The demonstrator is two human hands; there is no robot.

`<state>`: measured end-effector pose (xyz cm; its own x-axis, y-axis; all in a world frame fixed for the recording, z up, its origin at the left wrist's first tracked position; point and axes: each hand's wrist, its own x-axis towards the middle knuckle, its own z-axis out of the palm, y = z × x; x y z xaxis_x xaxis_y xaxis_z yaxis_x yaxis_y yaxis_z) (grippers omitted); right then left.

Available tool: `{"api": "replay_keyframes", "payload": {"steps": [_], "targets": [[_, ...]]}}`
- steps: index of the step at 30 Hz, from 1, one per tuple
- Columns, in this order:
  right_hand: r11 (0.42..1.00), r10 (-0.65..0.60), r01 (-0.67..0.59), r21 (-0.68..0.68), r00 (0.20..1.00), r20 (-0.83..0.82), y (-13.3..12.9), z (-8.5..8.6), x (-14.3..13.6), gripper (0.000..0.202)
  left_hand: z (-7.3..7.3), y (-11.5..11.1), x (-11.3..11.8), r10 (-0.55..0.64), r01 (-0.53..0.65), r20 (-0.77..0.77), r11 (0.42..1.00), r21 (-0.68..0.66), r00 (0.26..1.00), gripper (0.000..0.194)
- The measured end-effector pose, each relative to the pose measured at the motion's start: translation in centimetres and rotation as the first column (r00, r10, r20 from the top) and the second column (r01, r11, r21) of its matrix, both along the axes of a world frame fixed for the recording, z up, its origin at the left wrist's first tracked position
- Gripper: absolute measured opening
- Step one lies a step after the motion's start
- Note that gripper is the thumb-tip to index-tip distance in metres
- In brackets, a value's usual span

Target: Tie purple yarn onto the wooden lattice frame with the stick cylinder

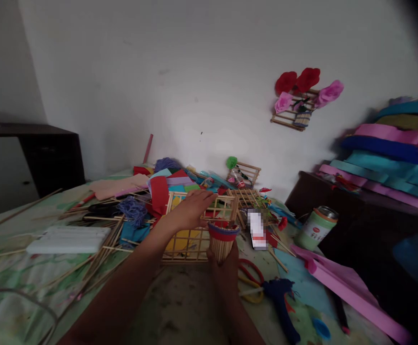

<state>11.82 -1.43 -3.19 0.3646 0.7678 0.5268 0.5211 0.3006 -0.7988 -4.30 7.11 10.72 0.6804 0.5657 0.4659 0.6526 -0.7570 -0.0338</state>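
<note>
My right hand is clamped around one tapered stick cup with red and purple bands, upright beside one wooden-stick lattice frame, on which my left hand rests, fingers slightly apart; one blue glue gun lies nearby.

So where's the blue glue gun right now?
In the head view, the blue glue gun lies on the table's right side, beside the scissors.
</note>
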Motion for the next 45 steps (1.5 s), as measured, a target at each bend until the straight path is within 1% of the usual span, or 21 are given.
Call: {"api": "replay_keyframes", "payload": {"steps": [5,10,14,17,20,26,29,32,37,42,45], "targets": [[0.993,0.111,-0.111,0.032,0.994,-0.003,0.1,-0.6,0.6,0.078,0.1,-0.1,0.1,0.015,-0.015,0.005,1.000,0.020,1.000,0.080],[0.991,0.130,-0.130,0.038,0.991,-0.011,0.4,-0.8,0.9,0.077,0.2,0.0,0.2,0.011,-0.011,-0.015,1.000,0.012,1.000,0.079],[0.990,0.138,-0.137,0.024,0.989,-0.045,0.7,-0.9,1.2,0.079,0.1,0.2,0.1,0.042,-0.041,-0.022,0.999,0.034,0.999,0.079],[0.982,0.191,-0.191,-0.003,0.980,-0.054,1.0,-1.1,1.6,0.081,0.0,0.2,0.0,0.043,-0.042,-0.021,0.998,0.048,0.999,0.078],[0.975,0.223,-0.223,0.005,0.974,-0.042,1.1,-1.1,2.0,0.080,0.0,0.1,0.0,0.051,-0.050,-0.021,0.997,0.058,0.998,0.077],[0.978,0.204,-0.206,0.039,0.978,0.038,1.0,-1.2,1.8,0.078,-0.1,0.0,0.0,0.075,-0.073,-0.033,0.995,0.069,0.997,0.081],[0.979,0.198,-0.200,0.049,0.979,0.041,1.0,-1.4,1.6,0.078,-0.3,0.2,0.1,0.069,-0.067,-0.032,0.995,0.070,0.997,0.082],[0.982,0.187,-0.187,0.031,0.982,0.020,1.0,-1.8,1.4,0.079,-0.5,0.5,0.2,0.073,-0.071,-0.037,0.996,0.057,0.997,0.085],[0.986,0.167,-0.167,0.016,0.986,0.008,1.2,-2.3,1.3,0.081,-0.3,0.2,0.3,0.099,-0.096,-0.043,0.993,0.063,0.994,0.086],[0.993,0.116,-0.117,0.024,0.993,0.034,1.1,-2.2,1.0,0.080,-0.2,-0.3,0.3,0.096,-0.093,-0.067,0.994,0.055,0.993,0.090],[0.993,0.110,-0.111,0.041,0.993,0.033,0.9,-2.0,0.8,0.079,-0.3,-0.3,0.2,0.080,-0.076,-0.071,0.996,0.054,0.994,0.092]]}}
